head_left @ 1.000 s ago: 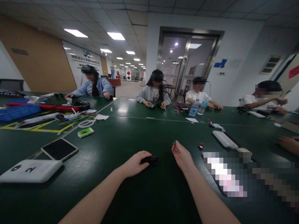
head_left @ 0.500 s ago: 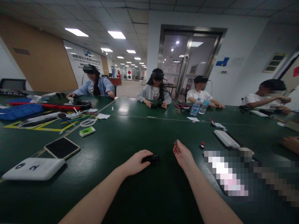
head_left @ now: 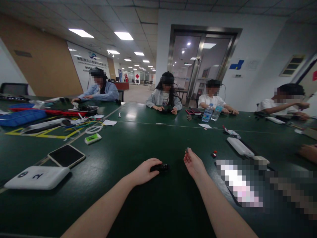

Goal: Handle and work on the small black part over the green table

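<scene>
My left hand (head_left: 146, 171) rests on the dark green table with its fingers closed round a small black object (head_left: 162, 167). Part of that object sticks out to the right of the fingers; its kind I cannot make out. To the right, my right hand (head_left: 194, 164) is raised a little with thumb and fingers pinched together. Between the fingertips shows a tiny greyish piece (head_left: 187, 150), too small to name. A small red and silver item (head_left: 214, 153) lies on the table to the right of this hand.
On the left lie a white power bank (head_left: 37, 177), a phone (head_left: 66, 155), a green and white packet (head_left: 93, 138) and a blue tray (head_left: 22, 118). Rightward are a pixelated bright screen (head_left: 239, 183), a white device (head_left: 240, 147) and two water bottles (head_left: 207, 112). Several people sit opposite.
My hands stay almost where they were, the right still pinched. Across the table at the left, a person's arm has drawn in toward their other hand.
</scene>
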### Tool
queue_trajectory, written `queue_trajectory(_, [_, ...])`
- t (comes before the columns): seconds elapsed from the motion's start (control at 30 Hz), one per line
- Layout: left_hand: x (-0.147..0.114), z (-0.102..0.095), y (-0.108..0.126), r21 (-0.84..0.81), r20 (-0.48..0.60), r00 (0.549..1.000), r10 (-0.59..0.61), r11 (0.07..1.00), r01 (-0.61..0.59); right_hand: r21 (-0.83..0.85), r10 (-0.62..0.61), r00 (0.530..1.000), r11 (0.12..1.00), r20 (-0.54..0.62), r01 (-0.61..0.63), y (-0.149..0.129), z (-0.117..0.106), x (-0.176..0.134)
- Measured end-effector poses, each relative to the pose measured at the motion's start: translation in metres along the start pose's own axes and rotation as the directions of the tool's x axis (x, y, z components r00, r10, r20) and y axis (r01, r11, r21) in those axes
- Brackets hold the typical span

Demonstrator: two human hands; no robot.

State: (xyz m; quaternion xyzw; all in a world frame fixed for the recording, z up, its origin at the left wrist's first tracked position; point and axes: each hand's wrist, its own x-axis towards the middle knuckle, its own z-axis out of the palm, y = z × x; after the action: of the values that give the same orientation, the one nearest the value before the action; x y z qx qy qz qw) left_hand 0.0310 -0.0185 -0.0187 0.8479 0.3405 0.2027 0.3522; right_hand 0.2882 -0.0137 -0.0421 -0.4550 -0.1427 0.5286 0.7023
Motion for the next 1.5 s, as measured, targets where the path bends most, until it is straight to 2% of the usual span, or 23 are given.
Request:
queue_trajectory(0.6, [-0.0004, -0.0006, -0.0003, -0.05, 0.006, 1.0, 0.018, 0.999, -0.018, 0.051, 0.044, 0.999, 0.998, -0.025, -0.042, -0.0018, 0.0032, -0.0035])
queue_trajectory(1.2, [0.0013, 0.0021, -0.0068, -0.012, -0.016, 0.999, 0.037, 0.999, -0.037, 0.047, 0.052, 0.999, 0.997, 0.003, -0.053, -0.0004, 0.0006, -0.0002])
queue_trajectory(1.5, [0.0009, 0.0004, -0.0012, -0.013, -0.013, 1.0, 0.024, 1.0, -0.024, 0.029, 0.063, 0.998, 0.998, 0.004, -0.063, -0.0003, 0.0018, -0.0022])
